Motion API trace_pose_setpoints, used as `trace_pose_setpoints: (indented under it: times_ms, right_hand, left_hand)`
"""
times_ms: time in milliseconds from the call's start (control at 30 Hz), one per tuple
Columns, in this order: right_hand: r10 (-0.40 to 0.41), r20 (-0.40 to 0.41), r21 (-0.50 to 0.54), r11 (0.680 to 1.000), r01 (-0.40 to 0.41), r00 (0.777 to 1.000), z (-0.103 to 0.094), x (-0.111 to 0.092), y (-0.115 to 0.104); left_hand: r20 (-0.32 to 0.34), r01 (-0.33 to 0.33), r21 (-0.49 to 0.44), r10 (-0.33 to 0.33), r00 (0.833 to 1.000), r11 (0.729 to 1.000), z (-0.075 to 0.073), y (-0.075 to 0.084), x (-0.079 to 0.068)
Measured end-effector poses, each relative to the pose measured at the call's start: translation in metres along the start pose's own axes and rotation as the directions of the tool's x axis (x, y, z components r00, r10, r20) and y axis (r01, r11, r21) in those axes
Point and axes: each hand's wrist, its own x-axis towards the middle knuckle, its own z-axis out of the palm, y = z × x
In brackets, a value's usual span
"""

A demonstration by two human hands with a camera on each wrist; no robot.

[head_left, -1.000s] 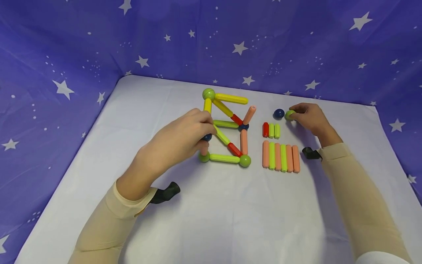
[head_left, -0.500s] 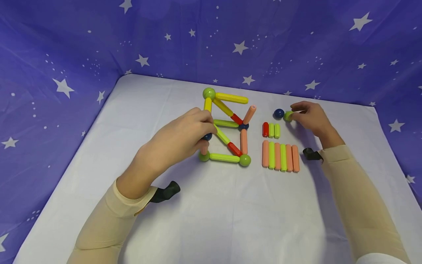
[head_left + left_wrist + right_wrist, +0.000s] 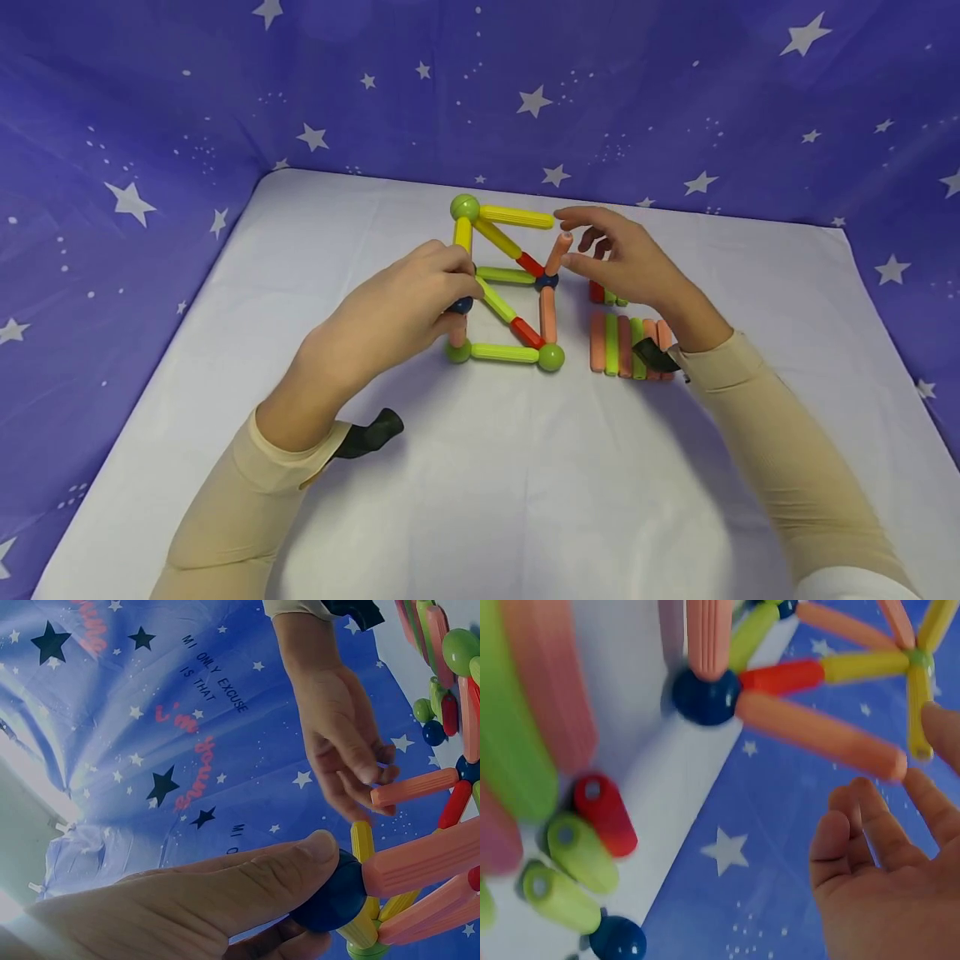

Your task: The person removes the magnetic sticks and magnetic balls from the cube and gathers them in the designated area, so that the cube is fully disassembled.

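My left hand pinches a dark blue ball between thumb and fingers, at the left side of a frame of magnetic sticks and balls. A salmon stick runs from that ball. My right hand is at the frame's right side with its fingers loosely bent and nothing gripped. Its thumb and fingertips are close around the free tip of a raised salmon stick, which juts from another blue ball. A yellow stick reaches from the top green ball toward the right fingertips.
Several salmon and green sticks lie in a row on the white cloth, right of the frame. Shorter pieces, including a red one, lie behind them. A loose green ball and blue ball are nearby. A starry purple backdrop stands behind.
My right hand has let go of the loose green ball and moved left to the raised salmon stick. My left hand keeps its pinch on the blue ball.
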Motion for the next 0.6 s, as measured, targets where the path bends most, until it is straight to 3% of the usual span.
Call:
trace_pose_setpoints:
  times_ms: [100, 167, 333, 467, 600]
  right_hand:
    - [-0.044, 0.011, -0.054, 0.998, 0.045, 0.999, 0.006, -0.003, -0.003]
    - [-0.056, 0.014, -0.147, 0.987, 0.058, 0.998, 0.008, -0.007, -0.001]
    - [-0.078, 0.077, -0.378, 0.920, 0.101, 0.994, 0.010, -0.020, 0.009]
    - [-0.081, 0.103, -0.399, 0.910, 0.116, 0.991, 0.016, -0.028, 0.015]
    - [-0.071, 0.016, -0.396, 0.915, 0.072, 0.997, 0.023, -0.039, 0.019]
  left_hand:
    - [-0.006, -0.005, 0.002, 0.005, 1.000, 1.000, -0.001, 0.000, -0.001]
    - [-0.007, -0.005, 0.002, 0.005, 1.000, 1.000, -0.001, 0.000, -0.001]
    - [-0.006, -0.004, 0.003, 0.004, 1.000, 1.000, -0.001, 0.001, 0.000]
    - [-0.010, -0.008, -0.001, 0.008, 1.000, 1.000, -0.001, 0.000, 0.000]
    - [-0.019, -0.013, -0.009, 0.013, 1.000, 1.000, 0.000, 0.001, 0.000]
